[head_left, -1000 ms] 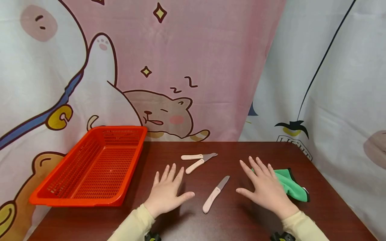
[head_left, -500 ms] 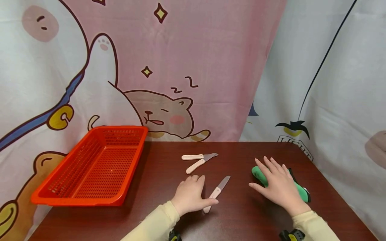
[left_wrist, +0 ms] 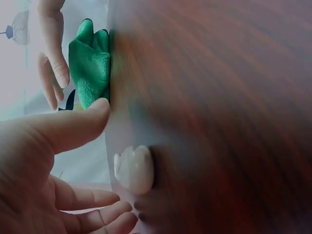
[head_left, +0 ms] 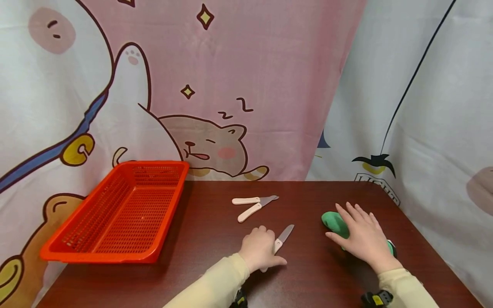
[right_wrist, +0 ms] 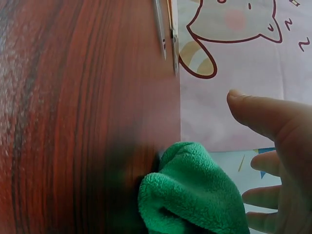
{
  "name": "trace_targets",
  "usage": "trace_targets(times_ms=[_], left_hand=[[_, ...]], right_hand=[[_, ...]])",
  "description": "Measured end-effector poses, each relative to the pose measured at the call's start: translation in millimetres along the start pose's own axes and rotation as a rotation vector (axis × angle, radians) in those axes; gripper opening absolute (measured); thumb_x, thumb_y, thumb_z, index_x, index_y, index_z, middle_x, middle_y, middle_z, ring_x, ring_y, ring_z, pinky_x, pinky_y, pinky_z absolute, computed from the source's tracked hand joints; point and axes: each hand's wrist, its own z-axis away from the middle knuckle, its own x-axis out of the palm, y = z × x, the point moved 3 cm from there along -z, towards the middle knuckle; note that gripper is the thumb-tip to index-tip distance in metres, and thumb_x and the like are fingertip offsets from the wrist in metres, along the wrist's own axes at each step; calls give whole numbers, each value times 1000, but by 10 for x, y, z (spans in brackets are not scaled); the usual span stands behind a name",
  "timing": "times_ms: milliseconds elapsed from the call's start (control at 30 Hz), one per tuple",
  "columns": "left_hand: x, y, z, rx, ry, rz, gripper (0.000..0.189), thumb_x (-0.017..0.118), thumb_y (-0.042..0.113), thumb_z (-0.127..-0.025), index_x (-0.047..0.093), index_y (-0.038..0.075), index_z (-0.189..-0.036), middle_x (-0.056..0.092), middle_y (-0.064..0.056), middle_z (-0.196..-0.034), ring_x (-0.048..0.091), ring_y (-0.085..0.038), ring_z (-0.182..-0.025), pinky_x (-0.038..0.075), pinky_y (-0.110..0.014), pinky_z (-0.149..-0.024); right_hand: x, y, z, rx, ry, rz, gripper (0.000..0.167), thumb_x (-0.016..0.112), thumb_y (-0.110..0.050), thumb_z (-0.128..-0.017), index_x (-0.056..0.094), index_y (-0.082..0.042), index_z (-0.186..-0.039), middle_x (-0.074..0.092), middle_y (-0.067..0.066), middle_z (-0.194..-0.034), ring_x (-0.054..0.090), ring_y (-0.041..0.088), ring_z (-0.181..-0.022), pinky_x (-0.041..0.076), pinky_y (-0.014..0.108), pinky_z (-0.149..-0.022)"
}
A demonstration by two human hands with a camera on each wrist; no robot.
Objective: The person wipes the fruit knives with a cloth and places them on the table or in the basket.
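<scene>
My left hand (head_left: 260, 250) hovers over the handle of a small knife with a pale handle (head_left: 286, 233), its blade pointing away to the right. In the left wrist view, the knife's handle end (left_wrist: 136, 169) lies between the spread thumb and the bent fingers, with gaps visible on both sides. My right hand (head_left: 361, 236) is held above a crumpled green cloth (head_left: 333, 222), hiding much of it. Seen from the right wrist, the thumb stands apart from the cloth (right_wrist: 195, 190), and the fingers are beside it, extended; contact cannot be made out.
Farther back on the dark wooden table (head_left: 304, 196) lie two more pale-handled knives, one knife (head_left: 245, 200) with its blade crossing the other knife (head_left: 249, 212). A red perforated basket (head_left: 96, 257) stands at the left. Behind the table hangs a printed cartoon curtain (head_left: 281, 107).
My left hand has moved right, from beside the near knife to over its handle, its fingers bending. My right hand has shifted right over the green cloth. The knives and basket stay put.
</scene>
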Motion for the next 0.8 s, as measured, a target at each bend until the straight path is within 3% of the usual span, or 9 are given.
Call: trace_targets(times_ms=[367, 633, 800], left_hand=[[77, 91, -30, -36, -18, -53, 50, 87, 48, -70, 62, 8, -87, 54, -6, -79, 55, -22, -72, 47, -35, -50], [82, 88, -41, -92, -3, -30, 35, 85, 32, -75, 60, 8, -80, 55, -7, -73, 59, -24, -67, 50, -37, -51], [81, 78, -55, -87, -8, -9, 25, 79, 21, -75, 56, 10, -73, 54, -5, -68, 59, -24, -63, 49, -37, -49]], right_hand=[[20, 114, -17, 33, -33, -3, 97, 70, -65, -79, 43, 1, -146, 39, 37, -143, 30, 56, -132, 21, 73, -102], [29, 197, -48, 40, -41, 10, 98, 69, -66, -80, 43, 2, -145, 40, 37, -142, 32, 56, -130, 24, 73, -102], [36, 229, -58, 44, -47, 8, 99, 69, -66, -80, 43, 4, -145, 40, 39, -141, 32, 57, -130, 26, 70, -103]])
